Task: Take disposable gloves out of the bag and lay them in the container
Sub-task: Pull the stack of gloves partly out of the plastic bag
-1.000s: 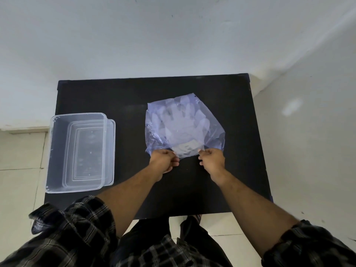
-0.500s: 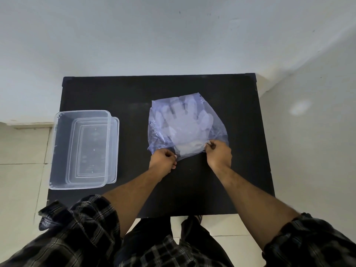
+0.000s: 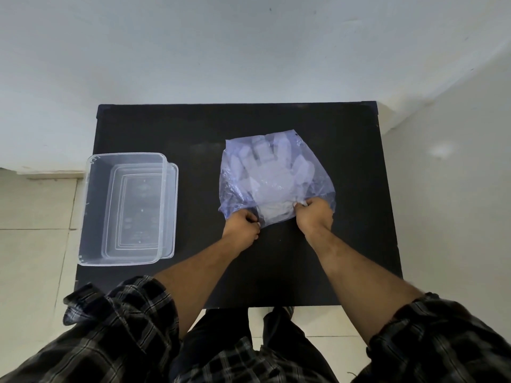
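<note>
I see my left grip (image 3: 243,225) and right grip (image 3: 313,214) both pinched on the bag (image 3: 276,178) mouth; container (image 3: 91,205) sits at the desk's (image 3: 193,128) left edge.

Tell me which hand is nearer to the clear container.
Left. The left hand pinches the near edge of the bag, with bare table between it and the container off to its left. The right hand grips the bag's mouth farther right, beyond the left hand.
</note>
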